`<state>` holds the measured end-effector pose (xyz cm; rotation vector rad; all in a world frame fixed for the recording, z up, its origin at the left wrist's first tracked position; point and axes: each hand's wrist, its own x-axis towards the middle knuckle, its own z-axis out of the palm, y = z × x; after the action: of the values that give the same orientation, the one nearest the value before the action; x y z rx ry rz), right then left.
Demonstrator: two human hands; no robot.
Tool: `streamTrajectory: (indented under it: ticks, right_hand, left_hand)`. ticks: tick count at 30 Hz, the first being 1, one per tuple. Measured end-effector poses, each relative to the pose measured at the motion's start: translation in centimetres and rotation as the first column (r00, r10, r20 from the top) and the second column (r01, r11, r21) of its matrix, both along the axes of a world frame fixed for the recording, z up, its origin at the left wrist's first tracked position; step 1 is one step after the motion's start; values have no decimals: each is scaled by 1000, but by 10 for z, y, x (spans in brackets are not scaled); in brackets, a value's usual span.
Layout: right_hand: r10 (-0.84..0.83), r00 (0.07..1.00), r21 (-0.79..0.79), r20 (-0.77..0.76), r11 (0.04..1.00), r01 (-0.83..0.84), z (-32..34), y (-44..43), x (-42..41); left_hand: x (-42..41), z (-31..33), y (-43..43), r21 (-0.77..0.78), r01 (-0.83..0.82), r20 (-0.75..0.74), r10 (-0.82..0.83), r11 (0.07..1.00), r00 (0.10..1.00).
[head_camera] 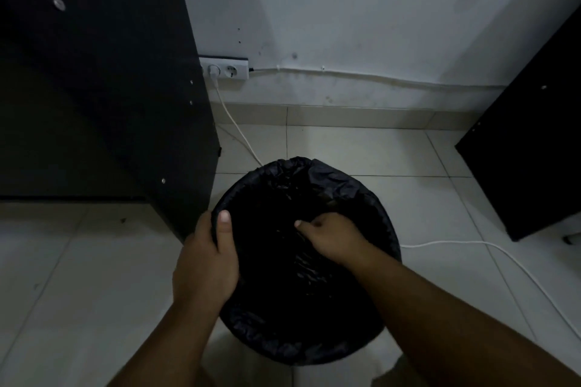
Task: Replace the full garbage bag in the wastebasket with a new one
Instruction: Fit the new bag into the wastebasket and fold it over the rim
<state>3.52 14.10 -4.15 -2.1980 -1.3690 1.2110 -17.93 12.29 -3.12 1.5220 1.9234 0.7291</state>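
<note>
A round wastebasket (355,195) stands on the tiled floor below me, lined with a crinkled black garbage bag (327,182) folded over its rim. My left hand (207,258) grips the left rim, thumb inside and fingers outside over the bag. Inside the basket, my right hand (330,236) has curled fingers pinching the black plastic near the middle. The basket's inside is too dark to see any contents.
A black cabinet panel (103,88) rises close on the left, touching distance from the basket. Another black panel (531,151) stands at the right. A wall socket strip (224,67) sits behind, with a white cable (471,243) running across the floor to the right.
</note>
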Motion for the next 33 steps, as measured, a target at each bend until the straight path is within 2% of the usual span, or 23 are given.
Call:
streamTrajectory:
  ticks: [2, 3, 4, 5, 6, 7, 9, 11, 13, 15, 17, 18, 19, 20, 22, 23, 24, 27, 31, 33]
  right_hand:
    - [25, 944, 325, 330, 936, -139, 16, -16, 17]
    - [-15, 869, 433, 494, 871, -231, 19, -23, 24]
    - [-58, 793, 473, 606, 828, -300, 19, -30, 31]
    - [-85, 751, 473, 655, 821, -319, 15, -34, 37]
    - [-90, 744, 458, 662, 834, -307, 9, -38, 41]
    - [-65, 779, 411, 624, 875, -256, 4, -41, 44]
    - [-48, 899, 335, 434, 935, -112, -5, -45, 47]
    - [-85, 938, 328, 337, 944, -32, -9, -50, 48]
    - [-127, 934, 366, 334, 931, -4, -11, -56, 48]
    - [-159, 932, 393, 326, 919, 20, -11, -62, 45]
    - [-197, 930, 421, 309, 905, 52, -12, -68, 41]
    - [-214, 932, 437, 293, 897, 68, -12, -71, 39]
    - [-221, 935, 449, 279, 890, 76, -12, -73, 37]
    - [-225, 936, 457, 270, 886, 81, -12, -75, 35]
    - [-235, 937, 467, 259, 879, 92, -14, -80, 34]
    - [-239, 938, 471, 252, 877, 97, -17, -83, 34]
    - [-244, 937, 468, 252, 878, 102, -19, -85, 34]
    - [-277, 924, 463, 263, 877, 131, -22, -91, 36]
    - [-286, 927, 504, 242, 854, 131, -25, -93, 36]
    - [-286, 927, 512, 241, 849, 129, -26, -92, 35]
  left_hand:
    - [-10, 1, 8, 35, -16, 21, 15, 999, 1000]
    - [-14, 1, 12, 55, -21, 25, 19, 998, 999]
    - [-17, 1, 16, 74, -23, 31, 21, 997, 999]
    - [-19, 0, 19, 97, -19, 27, 17, 995, 999]
    - [-21, 0, 21, 116, -8, 23, 5, 993, 1000]
    - [-22, 1, 22, 131, 3, 18, -6, 991, 1000]
    - [-22, 1, 21, 138, 18, 13, -20, 990, 1000]
    - [-22, 0, 15, 130, 30, -26, -26, 991, 999]
    - [-19, 2, 9, 138, 24, -218, 7, 990, 976]
    - [-8, 5, -1, 218, 61, -432, 41, 974, 901]
    - [15, 8, -14, 327, 249, -509, -52, 912, 859]
    - [30, 7, -18, 275, 374, -502, -199, 886, 842]
    - [48, 3, -21, 125, 483, -458, -381, 867, 803]
    - [64, -5, -19, -88, 534, -349, -528, 841, 774]
    - [90, -29, -8, -494, 498, -80, -607, 713, 791]
    - [99, -43, -1, -600, 458, -47, -600, 656, 798]
    - [103, -54, 5, -663, 400, -66, -583, 632, 810]
    - [97, -78, 22, -717, 228, -162, -476, 659, 864]
    - [86, -92, 35, -813, 247, -64, -503, 527, 862]
    - [87, -99, 39, -831, 219, -74, -493, 511, 867]
